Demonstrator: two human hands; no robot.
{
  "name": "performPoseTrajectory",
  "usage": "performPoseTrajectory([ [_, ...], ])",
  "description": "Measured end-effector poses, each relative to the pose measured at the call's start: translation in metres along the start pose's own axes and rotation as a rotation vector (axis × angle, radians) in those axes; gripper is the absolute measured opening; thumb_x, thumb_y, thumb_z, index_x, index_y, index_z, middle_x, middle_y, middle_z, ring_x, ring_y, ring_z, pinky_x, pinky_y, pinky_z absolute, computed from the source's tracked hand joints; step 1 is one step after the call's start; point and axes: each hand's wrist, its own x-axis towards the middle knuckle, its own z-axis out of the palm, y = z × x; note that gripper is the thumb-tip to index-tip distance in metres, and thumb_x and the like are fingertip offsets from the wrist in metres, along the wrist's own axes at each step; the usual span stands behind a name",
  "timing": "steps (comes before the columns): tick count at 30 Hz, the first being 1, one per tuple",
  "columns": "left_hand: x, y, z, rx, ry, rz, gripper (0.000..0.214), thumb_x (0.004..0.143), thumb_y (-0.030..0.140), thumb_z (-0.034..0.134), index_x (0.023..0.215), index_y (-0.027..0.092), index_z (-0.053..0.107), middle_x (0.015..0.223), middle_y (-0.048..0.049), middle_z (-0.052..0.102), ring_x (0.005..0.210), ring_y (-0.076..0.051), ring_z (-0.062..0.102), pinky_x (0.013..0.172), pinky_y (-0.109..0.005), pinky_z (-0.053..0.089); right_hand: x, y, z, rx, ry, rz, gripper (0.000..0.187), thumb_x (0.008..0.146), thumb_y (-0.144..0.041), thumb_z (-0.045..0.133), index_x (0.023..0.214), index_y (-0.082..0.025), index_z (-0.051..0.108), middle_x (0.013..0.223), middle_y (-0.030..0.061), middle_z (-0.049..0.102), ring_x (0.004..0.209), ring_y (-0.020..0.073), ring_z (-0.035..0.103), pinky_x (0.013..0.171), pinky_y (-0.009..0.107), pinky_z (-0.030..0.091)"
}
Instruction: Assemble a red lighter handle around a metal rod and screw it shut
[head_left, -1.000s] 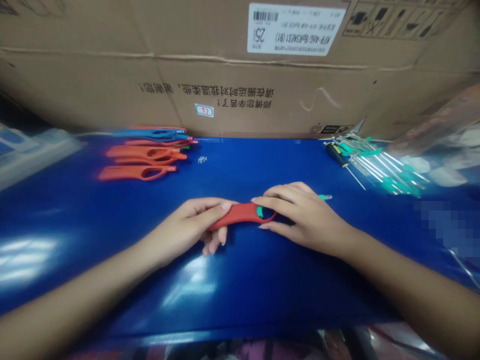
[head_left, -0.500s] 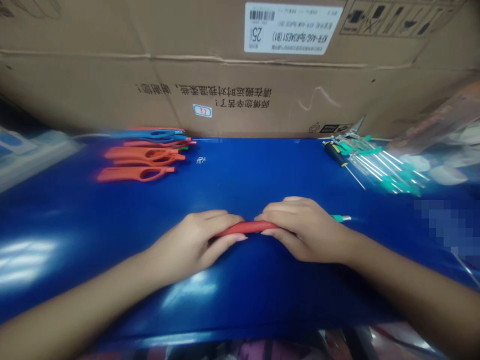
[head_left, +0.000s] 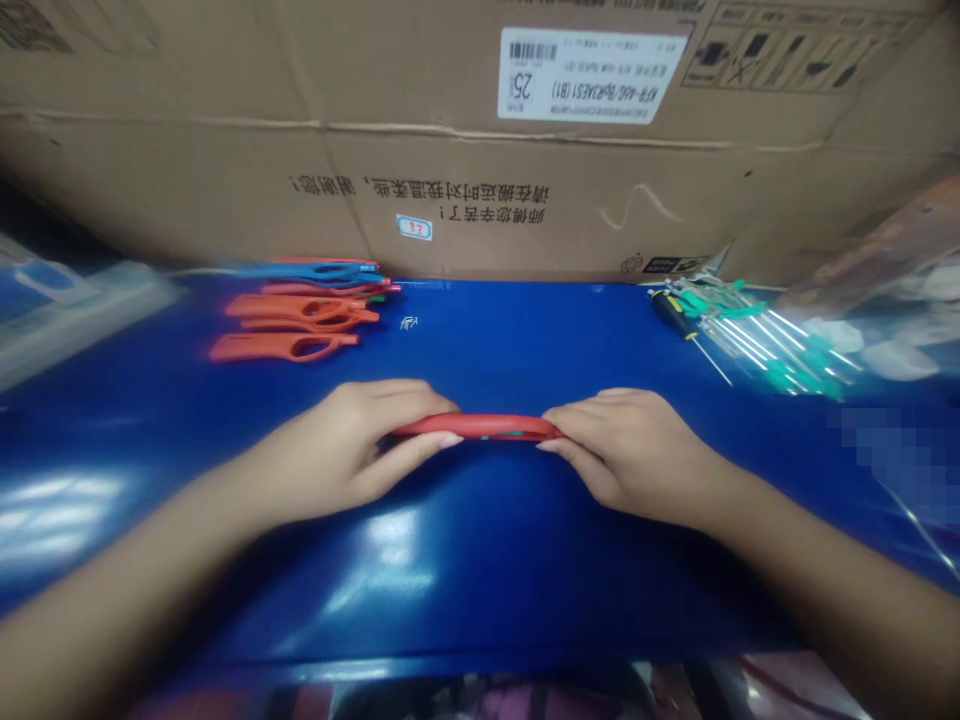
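Observation:
A red lighter casing (head_left: pixel 480 427), seen edge-on with a bit of green showing along its side, spans between my two hands above the table. My left hand (head_left: pixel 382 435) is closed on its left end, the thumb below and the fingers over the top. At the other end, my right hand (head_left: pixel 622 445) pinches the tip between thumb and fingers. Orange casings (head_left: pixel 285 347) of similar shape, with an oval finger hole, lie at the back left beside blue ones (head_left: pixel 315 270).
On the right, a pile of green-and-metal rods (head_left: pixel 772 330) lies by a black-and-yellow screwdriver (head_left: pixel 675 315). A cardboard box (head_left: pixel 450 180) rises behind the blue table (head_left: pixel 480 580). Small white pieces (head_left: pixel 409 323) lie near the casings. A clear plastic container (head_left: pixel 90 310) stands at left.
My left hand has moved left and slightly up, so more of the red casing shows between my hands. The green tip near my right hand is no longer visible. The view has shifted slightly.

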Motion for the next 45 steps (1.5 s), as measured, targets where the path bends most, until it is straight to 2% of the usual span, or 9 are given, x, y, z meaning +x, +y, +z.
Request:
performPoseTrajectory([
  [8, 0.002, -0.005, 0.023, 0.095, -0.050, 0.017, 0.031, 0.103, 0.034, 0.050, 0.127, 0.023, 0.065, 0.099, -0.0049, 0.071, 0.084, -0.016, 0.068, 0.072, -0.025, 0.052, 0.003, -0.002, 0.007, -0.048, -0.019, 0.011, 0.023, 0.101, -0.034, 0.050, 0.098, -0.021, 0.069, 0.089, 0.0034, 0.074, 0.080, 0.0204, 0.064, 0.074, 0.035, 0.041],
  [14, -0.001, -0.020, -0.005, 0.310, 0.038, -0.040, 0.032, 0.102, 0.038, 0.049, 0.123, 0.022, 0.067, 0.102, -0.0064, 0.072, 0.085, -0.021, 0.069, 0.072, -0.029, 0.052, 0.005, 0.024, -0.001, -0.111, 0.158, 0.057, 0.043, 0.094, -0.035, 0.062, 0.133, -0.019, 0.057, 0.126, 0.0113, 0.066, 0.112, 0.0291, 0.057, 0.089, 0.042, 0.043],
  [19, -0.007, -0.031, -0.023, 0.391, 0.098, -0.016, 0.033, 0.101, 0.039, 0.050, 0.121, 0.021, 0.068, 0.106, -0.0081, 0.075, 0.091, -0.025, 0.071, 0.077, -0.033, 0.053, 0.005, 0.046, -0.008, -0.146, 0.261, 0.129, 0.025, 0.096, -0.033, 0.061, 0.117, -0.020, 0.065, 0.113, 0.0087, 0.073, 0.105, 0.0285, 0.061, 0.089, 0.044, 0.043],
  [24, -0.009, -0.033, -0.025, 0.372, 0.109, -0.002, 0.034, 0.100, 0.039, 0.052, 0.123, 0.020, 0.067, 0.111, -0.0088, 0.074, 0.097, -0.026, 0.071, 0.081, -0.035, 0.054, 0.005, 0.049, -0.008, -0.131, 0.255, 0.093, 0.014, 0.096, -0.028, 0.060, 0.105, -0.021, 0.069, 0.103, 0.0060, 0.075, 0.098, 0.0255, 0.062, 0.088, 0.042, 0.040],
  [29, -0.009, -0.034, -0.024, 0.474, 0.159, 0.054, 0.036, 0.101, 0.038, 0.050, 0.129, 0.023, 0.067, 0.111, -0.0090, 0.073, 0.095, -0.025, 0.070, 0.078, -0.033, 0.055, 0.004, 0.048, -0.010, -0.058, 0.124, -0.039, 0.020, 0.102, -0.027, 0.050, 0.106, -0.021, 0.069, 0.101, 0.0044, 0.075, 0.096, 0.0214, 0.062, 0.102, 0.044, 0.034],
  [34, -0.008, -0.034, -0.024, 0.583, 0.229, 0.107, 0.035, 0.101, 0.028, 0.050, 0.132, 0.025, 0.065, 0.109, -0.0082, 0.072, 0.097, -0.024, 0.067, 0.084, -0.035, 0.054, 0.004, 0.044, -0.010, -0.010, 0.038, -0.044, 0.025, 0.104, -0.028, 0.045, 0.110, -0.020, 0.068, 0.100, 0.0065, 0.073, 0.094, 0.0216, 0.061, 0.098, 0.041, 0.037],
  [37, -0.007, -0.034, -0.023, 0.611, 0.271, 0.104, 0.036, 0.100, 0.027, 0.052, 0.133, 0.026, 0.065, 0.109, -0.0087, 0.072, 0.097, -0.026, 0.067, 0.085, -0.037, 0.054, 0.005, 0.043, -0.008, -0.051, 0.130, 0.042, 0.025, 0.102, -0.032, 0.052, 0.119, -0.018, 0.063, 0.107, 0.0085, 0.072, 0.096, 0.0238, 0.061, 0.091, 0.039, 0.040],
  [40, -0.007, -0.031, -0.021, 0.597, 0.289, 0.078, 0.034, 0.099, 0.028, 0.053, 0.131, 0.024, 0.065, 0.110, -0.0093, 0.071, 0.098, -0.026, 0.067, 0.083, -0.037, 0.054, 0.006, 0.045, -0.007, -0.095, 0.290, 0.113, 0.022, 0.095, -0.035, 0.063, 0.109, -0.017, 0.063, 0.099, 0.0070, 0.072, 0.090, 0.0230, 0.061, 0.085, 0.036, 0.041],
  [45, -0.007, -0.028, -0.015, 0.469, 0.247, 0.055, 0.031, 0.100, 0.032, 0.055, 0.125, 0.018, 0.066, 0.109, -0.0087, 0.072, 0.092, -0.023, 0.070, 0.075, -0.032, 0.053, 0.005, 0.048, -0.010, -0.101, 0.383, 0.005, 0.013, 0.097, -0.029, 0.060, 0.102, -0.018, 0.065, 0.093, 0.0052, 0.072, 0.087, 0.0208, 0.061, 0.089, 0.036, 0.040],
])
